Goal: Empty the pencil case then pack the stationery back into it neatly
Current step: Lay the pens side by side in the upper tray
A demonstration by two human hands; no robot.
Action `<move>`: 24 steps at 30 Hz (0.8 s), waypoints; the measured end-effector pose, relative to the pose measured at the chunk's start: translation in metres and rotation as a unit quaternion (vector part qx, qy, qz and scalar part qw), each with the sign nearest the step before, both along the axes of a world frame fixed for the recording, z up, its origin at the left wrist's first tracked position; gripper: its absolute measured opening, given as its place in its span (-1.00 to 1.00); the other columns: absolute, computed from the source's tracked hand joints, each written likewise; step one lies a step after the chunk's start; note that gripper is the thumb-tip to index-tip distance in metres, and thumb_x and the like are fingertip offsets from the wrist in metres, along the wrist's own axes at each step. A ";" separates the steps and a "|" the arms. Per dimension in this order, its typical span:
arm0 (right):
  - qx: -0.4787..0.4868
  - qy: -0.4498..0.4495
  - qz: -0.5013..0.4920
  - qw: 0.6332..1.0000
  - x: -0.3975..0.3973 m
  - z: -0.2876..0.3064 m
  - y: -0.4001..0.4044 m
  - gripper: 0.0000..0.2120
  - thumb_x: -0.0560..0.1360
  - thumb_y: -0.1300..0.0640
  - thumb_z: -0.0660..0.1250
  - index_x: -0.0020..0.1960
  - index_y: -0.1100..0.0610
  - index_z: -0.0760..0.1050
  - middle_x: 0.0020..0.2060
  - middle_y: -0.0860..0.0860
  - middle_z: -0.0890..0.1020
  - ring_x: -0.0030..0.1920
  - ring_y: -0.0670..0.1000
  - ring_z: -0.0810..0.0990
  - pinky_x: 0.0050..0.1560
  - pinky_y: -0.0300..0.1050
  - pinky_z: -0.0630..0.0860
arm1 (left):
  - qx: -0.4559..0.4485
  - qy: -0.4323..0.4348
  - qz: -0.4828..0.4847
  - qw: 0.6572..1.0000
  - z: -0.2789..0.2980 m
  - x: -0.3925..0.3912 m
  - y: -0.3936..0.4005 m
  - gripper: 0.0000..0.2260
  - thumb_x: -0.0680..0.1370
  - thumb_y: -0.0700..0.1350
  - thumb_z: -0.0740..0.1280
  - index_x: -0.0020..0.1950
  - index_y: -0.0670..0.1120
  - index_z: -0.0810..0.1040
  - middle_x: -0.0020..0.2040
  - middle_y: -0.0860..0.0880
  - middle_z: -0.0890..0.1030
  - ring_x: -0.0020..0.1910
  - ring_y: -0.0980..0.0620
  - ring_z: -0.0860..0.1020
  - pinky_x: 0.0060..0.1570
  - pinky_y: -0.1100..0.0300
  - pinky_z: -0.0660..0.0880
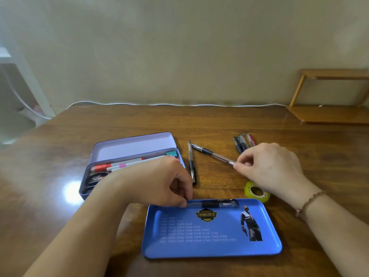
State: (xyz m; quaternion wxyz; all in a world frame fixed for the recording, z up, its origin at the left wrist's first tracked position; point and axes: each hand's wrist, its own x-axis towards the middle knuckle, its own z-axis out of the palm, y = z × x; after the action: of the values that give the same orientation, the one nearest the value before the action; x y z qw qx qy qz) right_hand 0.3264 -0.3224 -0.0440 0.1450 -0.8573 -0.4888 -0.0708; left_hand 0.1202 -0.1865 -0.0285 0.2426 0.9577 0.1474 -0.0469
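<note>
Starting at your left, the pencil case point(87, 182) lies open on the table point(219, 124) with its lid point(131, 145) tipped back and markers point(119, 165) inside. Your left hand point(159, 182) reaches across in front of it, fingertips pinched on the end of a black pen point(215, 203) lying along the far rim of the blue tray point(209, 246). That pen's long axis runs left to right, parallel to the rim. Just beyond, a single pen point(192, 162) lies pointing away from you. Next, the clear pen point(213, 154) slants from far left to near right, and your right hand point(275, 170) grips its near end between thumb and fingertips. It is clearly the right hand's job. Farther right a cluster of pens point(244, 142) waits, and the yellow-green tape roll point(256, 193) sits under your right wrist.
</note>
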 end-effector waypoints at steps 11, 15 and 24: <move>0.048 0.267 0.178 0.946 0.011 0.035 -0.039 -0.83 0.23 -0.17 0.41 -0.26 -0.14 0.68 -0.33 -0.12 0.69 -0.27 -0.11 0.61 -0.34 -0.24 0.53 | -0.024 -0.299 0.144 0.943 0.011 -0.017 0.024 -0.83 0.52 -0.25 0.39 -0.19 0.00 0.65 -0.37 0.03 0.60 -0.47 0.16 0.46 -0.43 0.31 0.39; 0.047 0.269 0.235 0.933 -0.001 0.030 -0.038 -0.87 0.26 -0.14 0.44 -0.23 -0.15 0.67 -0.33 -0.07 0.66 -0.33 -0.09 0.59 -0.33 -0.26 0.53 | -0.132 -0.265 0.087 0.951 0.017 -0.016 0.011 -0.94 0.56 -0.16 0.39 -0.04 -0.10 0.66 -0.26 -0.01 0.67 -0.41 0.11 0.52 -0.39 0.37 0.41; -0.057 0.107 0.245 0.962 -0.024 0.019 -0.036 -0.87 0.32 -0.20 0.45 -0.23 -0.16 0.62 -0.31 -0.22 0.63 -0.25 -0.21 0.57 -0.36 -0.34 0.40 | -0.018 -0.028 0.007 0.999 0.006 -0.008 0.001 -0.81 0.37 -0.01 0.57 -0.08 0.09 0.63 -0.20 0.12 0.64 -0.30 0.14 0.54 -0.30 0.23 0.50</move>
State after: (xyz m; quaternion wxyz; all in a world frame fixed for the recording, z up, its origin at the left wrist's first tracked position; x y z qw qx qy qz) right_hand 0.3019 -0.3584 -0.0251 0.1601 -0.7210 -0.6685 0.0869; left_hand 0.1120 -0.1853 -0.0228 0.2637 0.9532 0.1464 -0.0206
